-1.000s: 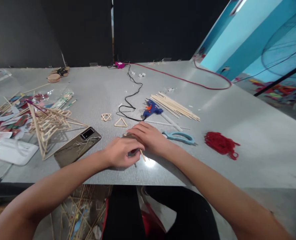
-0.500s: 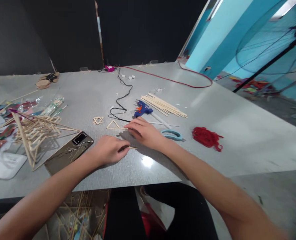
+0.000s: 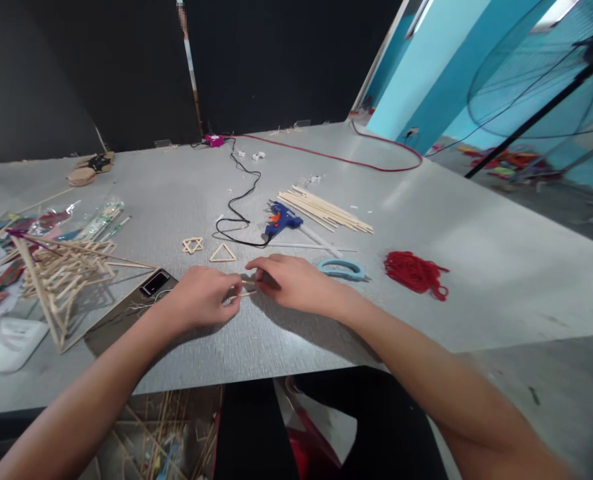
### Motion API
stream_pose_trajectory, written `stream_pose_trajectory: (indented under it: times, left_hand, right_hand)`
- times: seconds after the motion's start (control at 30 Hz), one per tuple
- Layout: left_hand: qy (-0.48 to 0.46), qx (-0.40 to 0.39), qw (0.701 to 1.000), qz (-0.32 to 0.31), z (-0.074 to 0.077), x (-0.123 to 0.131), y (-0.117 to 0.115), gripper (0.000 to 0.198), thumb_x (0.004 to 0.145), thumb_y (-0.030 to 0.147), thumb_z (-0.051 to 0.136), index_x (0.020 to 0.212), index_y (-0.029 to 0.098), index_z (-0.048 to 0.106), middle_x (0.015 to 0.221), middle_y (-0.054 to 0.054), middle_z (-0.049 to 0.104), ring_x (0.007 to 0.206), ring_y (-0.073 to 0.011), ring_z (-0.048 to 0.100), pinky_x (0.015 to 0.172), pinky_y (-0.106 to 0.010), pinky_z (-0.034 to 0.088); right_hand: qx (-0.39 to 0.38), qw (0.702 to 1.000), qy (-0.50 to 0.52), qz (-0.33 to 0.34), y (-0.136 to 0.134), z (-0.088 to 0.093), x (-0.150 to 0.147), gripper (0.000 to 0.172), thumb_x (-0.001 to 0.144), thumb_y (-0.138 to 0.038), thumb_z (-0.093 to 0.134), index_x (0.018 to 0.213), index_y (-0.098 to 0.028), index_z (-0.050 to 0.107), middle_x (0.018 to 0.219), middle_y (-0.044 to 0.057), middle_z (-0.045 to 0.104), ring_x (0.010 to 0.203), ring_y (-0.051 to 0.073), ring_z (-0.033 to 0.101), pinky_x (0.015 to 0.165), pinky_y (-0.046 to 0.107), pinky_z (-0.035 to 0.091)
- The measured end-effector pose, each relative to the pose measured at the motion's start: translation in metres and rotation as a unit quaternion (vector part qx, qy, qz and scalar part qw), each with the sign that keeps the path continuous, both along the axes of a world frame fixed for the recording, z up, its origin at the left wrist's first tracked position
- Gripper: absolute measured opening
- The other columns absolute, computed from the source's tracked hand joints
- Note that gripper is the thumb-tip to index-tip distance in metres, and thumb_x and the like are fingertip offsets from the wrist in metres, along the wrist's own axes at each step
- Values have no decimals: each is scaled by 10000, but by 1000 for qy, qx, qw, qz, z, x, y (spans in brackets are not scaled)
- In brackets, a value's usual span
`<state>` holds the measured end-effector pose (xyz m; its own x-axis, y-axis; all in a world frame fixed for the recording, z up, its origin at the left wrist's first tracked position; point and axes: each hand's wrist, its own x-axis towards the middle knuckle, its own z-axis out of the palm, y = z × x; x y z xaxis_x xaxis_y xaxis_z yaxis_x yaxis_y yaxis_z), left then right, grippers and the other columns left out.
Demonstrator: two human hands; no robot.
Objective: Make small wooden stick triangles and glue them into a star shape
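Note:
My left hand (image 3: pixel 203 295) pinches a short wooden stick (image 3: pixel 247 294) between thumb and fingers, just above the grey table. Close to its tip, my right hand (image 3: pixel 296 281) is closed on a second short stick, mostly hidden by the fingers. Beyond the hands lie a small stick triangle (image 3: pixel 223 253) and a small six-pointed stick star (image 3: pixel 193 245). A blue glue gun (image 3: pixel 281 220) rests on its side behind my right hand, its black cord trailing back. Light-blue scissors (image 3: pixel 343 269) lie beside my right wrist.
A bundle of wooden sticks (image 3: pixel 326 209) lies behind the scissors, and red yarn (image 3: pixel 415 272) to the right. At left are a phone (image 3: pixel 121 320), a stick frame (image 3: pixel 71 273) and plastic packets (image 3: pixel 101 217). A pink plug box (image 3: pixel 215 140) sits at the back.
My right hand has come away from beside the triangle, nearer to me, and now meets my left hand with a stick in its fingers. The view has shifted slightly.

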<state>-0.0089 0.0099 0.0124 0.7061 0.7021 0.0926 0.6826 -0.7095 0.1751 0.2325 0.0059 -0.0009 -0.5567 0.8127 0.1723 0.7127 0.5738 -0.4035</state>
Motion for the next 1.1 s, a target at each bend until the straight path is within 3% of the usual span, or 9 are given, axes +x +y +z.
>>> stream_pose_trajectory:
  times: [0.2,0.4,0.73,0.93,1.1]
  left_hand:
    - [-26,-29,999,-25,1,0,0,141,844,219,659,931,255,764,617,34,660,557,-161,561,583,-313,277]
    - [-33,-7,999,-30,4,-1,1,120,852,245,659,936,246,744,620,37,661,567,-161,578,582,-313,291]
    - [-26,64,995,72,-1,3,2,266,952,371,630,1146,206,709,626,19,652,549,-183,591,572,-304,257]
    - [15,44,993,106,-8,8,3,351,996,446,637,1239,205,715,737,-35,744,670,-249,702,585,-305,285]
    - [62,15,992,107,-4,11,4,324,1037,411,580,1245,223,741,881,-79,802,842,-297,759,652,-330,384]
  right_hand:
    - [25,999,-17,11,-1,-1,-6,363,927,-97,662,1280,-174,694,1079,99,777,1019,254,701,784,327,465]
    - [57,998,-4,29,1,-4,-7,319,926,-85,641,1221,-186,708,1082,91,780,1027,249,682,781,329,461]
    - [96,995,-14,39,3,-4,-6,290,968,-105,589,1232,-166,692,1098,105,776,1016,252,680,828,355,492]
    - [114,993,-22,25,5,-1,-3,293,940,-81,574,1199,-157,688,1104,110,762,1034,257,682,854,360,489]
    - [132,991,-22,15,4,3,-3,274,957,-89,543,1182,-149,688,1096,120,758,1037,267,680,856,371,480]
